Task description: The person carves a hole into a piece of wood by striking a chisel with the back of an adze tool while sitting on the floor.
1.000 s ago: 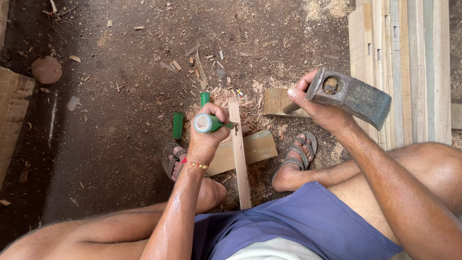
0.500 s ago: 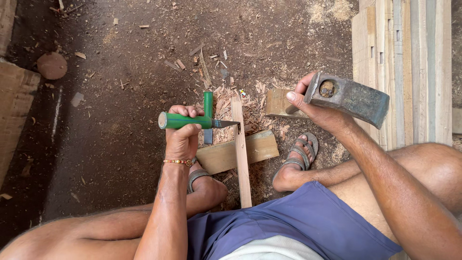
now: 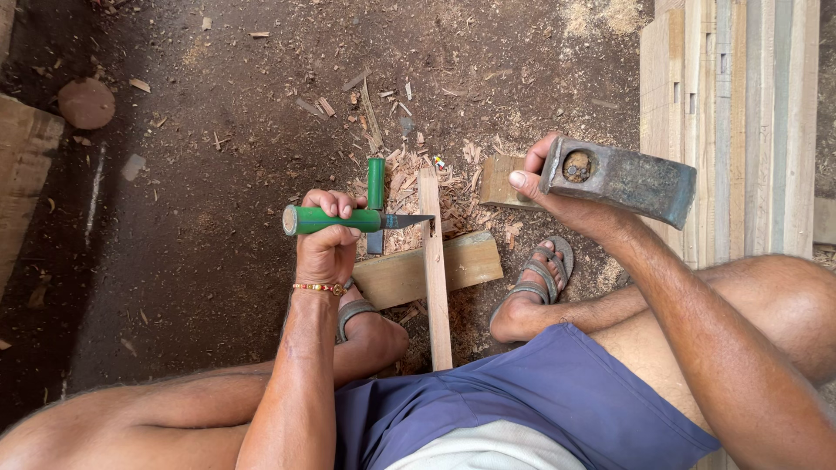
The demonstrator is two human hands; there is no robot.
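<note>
The left hand (image 3: pixel 326 248) has its fingers (image 3: pixel 335 204) clamped on the green handle of a chisel (image 3: pixel 348 219), which lies level with its blade tip touching the narrow wooden strip (image 3: pixel 433 270) just right of the fingers. A second green-handled chisel (image 3: pixel 375 187) lies on the dirt floor (image 3: pixel 192 174) just beyond them. The right hand (image 3: pixel 557 196) has its fingers wrapped around a heavy metal hammer head (image 3: pixel 623 178), held up well apart from the strip. A wider wooden block (image 3: pixel 466 261) lies under the strip.
</note>
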